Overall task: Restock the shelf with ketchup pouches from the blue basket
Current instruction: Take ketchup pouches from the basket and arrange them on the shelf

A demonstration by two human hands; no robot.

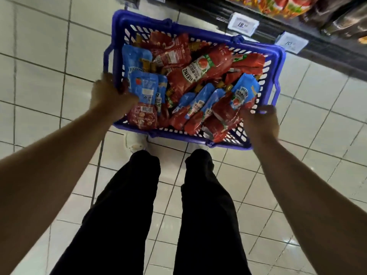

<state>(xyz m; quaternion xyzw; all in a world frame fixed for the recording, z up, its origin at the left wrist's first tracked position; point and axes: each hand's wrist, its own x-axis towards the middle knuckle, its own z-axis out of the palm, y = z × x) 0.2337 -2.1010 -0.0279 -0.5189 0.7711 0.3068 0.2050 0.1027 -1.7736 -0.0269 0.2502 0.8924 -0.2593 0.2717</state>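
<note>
Your left hand [108, 94]: fingers [124, 87] curled over the rim of the blue basket [198, 35] on its left side, tips hooked just inside the wall, closed on the plastic. Right beside those fingertips, inside the basket, lies a blue-topped Heinz ketchup pouch [144, 85], back label up, touching or nearly touching your knuckles.

Your right hand [260, 122]: fingers [248, 114] wrapped over the rim at the basket's near right corner, closed on it. Just ahead of them stands a second blue-and-red pouch [243, 94], logo facing you, its lower edge close to your fingertips; contact cannot be told.

Between your two hands the basket is filled with ketchup pouches lying in a loose heap: a row of blue-topped ones leaning on each other near the right fingers, and a large all-red Heinz pouch [200, 71] lying diagonally across the middle, farther from both hands. More red pouches are piled behind it toward the far wall. The picture is motion-blurred, so small print is unreadable.

Beyond the basket's far right corner, well past your right fingers, runs the dark shelf [297, 31] edge with two white price tags [243, 23] clipped on; orange-red packets sit above it.

Below the basket: pale tiled floor [39, 56], your black trousers [139, 205], one white shoe [136, 141] under the near rim.
</note>
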